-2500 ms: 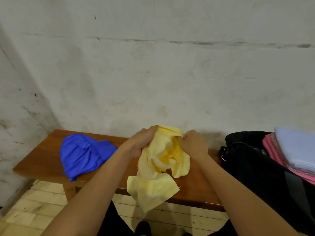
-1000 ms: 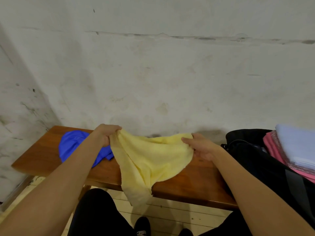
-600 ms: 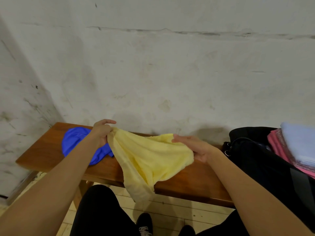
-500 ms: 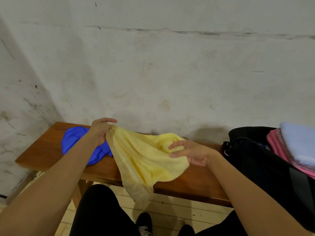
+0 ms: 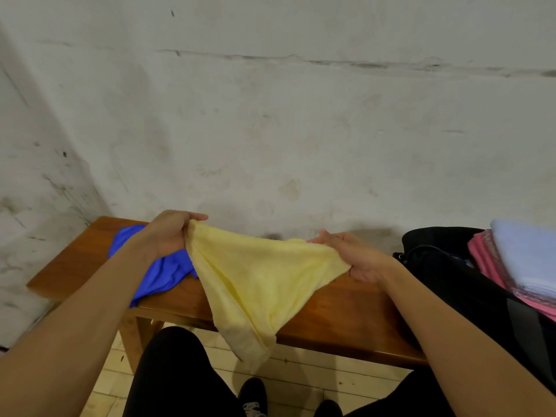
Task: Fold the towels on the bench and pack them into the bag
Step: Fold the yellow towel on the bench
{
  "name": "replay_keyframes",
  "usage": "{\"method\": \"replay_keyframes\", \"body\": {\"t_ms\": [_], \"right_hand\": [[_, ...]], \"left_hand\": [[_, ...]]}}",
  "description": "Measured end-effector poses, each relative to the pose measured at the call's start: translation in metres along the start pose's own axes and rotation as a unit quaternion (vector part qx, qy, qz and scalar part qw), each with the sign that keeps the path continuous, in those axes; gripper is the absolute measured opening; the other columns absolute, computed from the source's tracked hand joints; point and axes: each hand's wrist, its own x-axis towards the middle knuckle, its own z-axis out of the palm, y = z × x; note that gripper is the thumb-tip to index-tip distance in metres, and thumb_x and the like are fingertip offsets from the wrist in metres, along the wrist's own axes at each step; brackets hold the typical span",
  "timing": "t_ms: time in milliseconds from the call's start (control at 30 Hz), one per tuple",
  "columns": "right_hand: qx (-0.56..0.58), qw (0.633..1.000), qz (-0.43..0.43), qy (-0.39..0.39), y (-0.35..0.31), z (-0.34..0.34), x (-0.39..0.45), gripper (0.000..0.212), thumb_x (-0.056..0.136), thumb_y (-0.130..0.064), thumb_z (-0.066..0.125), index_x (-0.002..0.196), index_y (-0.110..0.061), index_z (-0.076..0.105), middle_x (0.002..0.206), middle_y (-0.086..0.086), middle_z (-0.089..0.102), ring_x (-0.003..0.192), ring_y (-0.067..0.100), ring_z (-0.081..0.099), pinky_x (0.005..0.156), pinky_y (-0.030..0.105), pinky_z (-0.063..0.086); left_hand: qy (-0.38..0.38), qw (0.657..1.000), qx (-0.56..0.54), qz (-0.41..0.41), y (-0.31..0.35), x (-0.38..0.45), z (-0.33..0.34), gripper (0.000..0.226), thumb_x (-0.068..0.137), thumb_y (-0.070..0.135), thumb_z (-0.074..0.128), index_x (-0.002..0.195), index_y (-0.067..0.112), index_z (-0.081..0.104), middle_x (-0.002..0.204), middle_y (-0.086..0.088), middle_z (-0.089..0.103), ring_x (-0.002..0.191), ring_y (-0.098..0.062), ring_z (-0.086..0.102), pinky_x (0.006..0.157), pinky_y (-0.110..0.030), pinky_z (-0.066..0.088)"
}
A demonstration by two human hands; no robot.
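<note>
Above the bench (image 5: 331,314), I hold the yellow towel (image 5: 261,278) stretched between both hands. At its upper left corner my left hand (image 5: 168,233) pinches the cloth, fingers curled over the edge and thumb beneath. On the opposite end my right hand (image 5: 355,257) lies palm up under the edge, fingers nearly straight; whether the thumb pins the cloth I cannot tell. Soft and nubby, the towel spans left to right along its top edge, sagging in the middle, and narrows to a limp point that hangs down past the bench's front edge toward the tiled floor (image 5: 301,374). Behind my left wrist a crumpled blue towel (image 5: 162,272) lies on the glossy brown wood. At the right end sits the black bag (image 5: 451,284), with folded pink (image 5: 487,260) and pale blue (image 5: 526,254) towels stacked at its top. Behind it all stands a stained plaster wall (image 5: 270,115).
</note>
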Motion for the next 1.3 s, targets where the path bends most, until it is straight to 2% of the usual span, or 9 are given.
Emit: {"method": "replay_keyframes", "body": {"t_ms": [167,300,400,500,633,867,1067,1167,1300], "right_hand": [[-0.384,0.922,-0.048,0.022,-0.025,-0.013,-0.003,0.049,0.074,-0.039,0.085,0.115,-0.017,0.072,0.114,-0.005,0.067,0.107,0.012,0.061,0.084,0.024,0.049],[-0.4,0.881,-0.183,0.173,-0.057,-0.02,0.005,0.012,0.086,-0.021,0.072,0.087,-0.01,0.076,0.086,0.004,0.072,0.084,0.02,0.066,0.068,0.028,0.047],[-0.381,0.843,-0.256,0.28,-0.076,-0.027,0.01,0.02,0.088,-0.014,0.061,0.076,-0.002,0.071,0.077,0.012,0.071,0.072,0.025,0.063,0.065,0.034,0.047],[-0.292,0.844,-0.29,0.343,-0.092,-0.035,0.008,0.022,0.086,-0.009,0.051,0.077,-0.006,0.071,0.077,0.01,0.071,0.076,0.028,0.064,0.07,0.039,0.051],[-0.246,0.832,-0.336,0.367,-0.109,-0.045,0.005,0.038,0.087,0.0,0.044,0.107,-0.012,0.074,0.103,0.002,0.073,0.101,0.021,0.064,0.092,0.041,0.052],[-0.175,0.826,-0.372,0.385,-0.122,-0.067,0.002,0.038,0.093,-0.002,0.047,0.123,-0.013,0.068,0.12,-0.001,0.068,0.113,0.012,0.06,0.098,0.028,0.049],[-0.188,0.869,-0.241,0.388,-0.091,-0.063,-0.007,0.021,0.086,-0.016,0.056,0.092,-0.017,0.076,0.086,-0.006,0.07,0.084,0.011,0.06,0.076,0.027,0.049],[-0.168,0.886,-0.205,0.38,-0.068,-0.055,-0.009,0.037,0.086,-0.023,0.056,0.054,-0.005,0.052,0.048,0.009,0.041,0.047,0.012,0.032,0.053,0.023,0.031],[-0.197,0.897,-0.171,0.357,-0.037,-0.042,-0.011,0.052,0.09,-0.029,0.062,0.05,-0.017,0.03,0.047,-0.003,0.026,0.045,0.016,0.026,0.043,0.018,0.026]], "left_hand": [[-0.05,0.99,0.11,0.073,0.022,-0.004,-0.007,0.021,0.094,0.008,0.057,0.111,0.007,0.07,0.108,-0.008,0.068,0.097,-0.021,0.066,0.076,-0.029,0.056],[-0.009,0.972,0.193,0.134,0.037,-0.008,0.009,0.021,0.092,0.005,0.062,0.105,0.017,0.073,0.099,-0.005,0.067,0.081,-0.018,0.062,0.064,-0.027,0.055],[0.036,0.964,0.145,0.22,0.051,-0.001,0.021,0.026,0.094,-0.002,0.053,0.091,0.013,0.073,0.085,-0.012,0.063,0.07,-0.017,0.054,0.058,-0.02,0.049],[0.034,0.967,0.091,0.236,0.07,0.005,0.03,0.029,0.093,-0.008,0.051,0.092,0.011,0.072,0.085,-0.006,0.062,0.081,-0.019,0.058,0.071,-0.026,0.052],[0.049,0.959,0.047,0.275,0.101,0.006,0.053,0.029,0.087,-0.014,0.055,0.109,-0.001,0.068,0.09,-0.006,0.064,0.088,-0.019,0.063,0.08,-0.027,0.055],[-0.016,0.95,-0.069,0.303,0.134,0.012,0.073,0.023,0.084,-0.004,0.067,0.103,0.008,0.069,0.106,-0.01,0.068,0.099,-0.017,0.066,0.092,-0.026,0.052],[-0.045,0.974,-0.025,0.222,0.092,0.019,0.069,0.017,0.09,-0.005,0.056,0.095,0.005,0.069,0.098,-0.011,0.064,0.094,-0.022,0.059,0.087,-0.03,0.051],[-0.037,0.984,0.031,0.171,0.064,0.022,0.067,0.025,0.096,0.002,0.044,0.093,0.004,0.069,0.097,-0.011,0.059,0.087,-0.021,0.054,0.077,-0.034,0.049],[0.034,0.993,0.017,0.116,0.029,0.025,0.067,0.03,0.097,0.003,0.042,0.076,0.005,0.064,0.078,-0.011,0.06,0.08,-0.022,0.056,0.057,-0.026,0.05]]}}
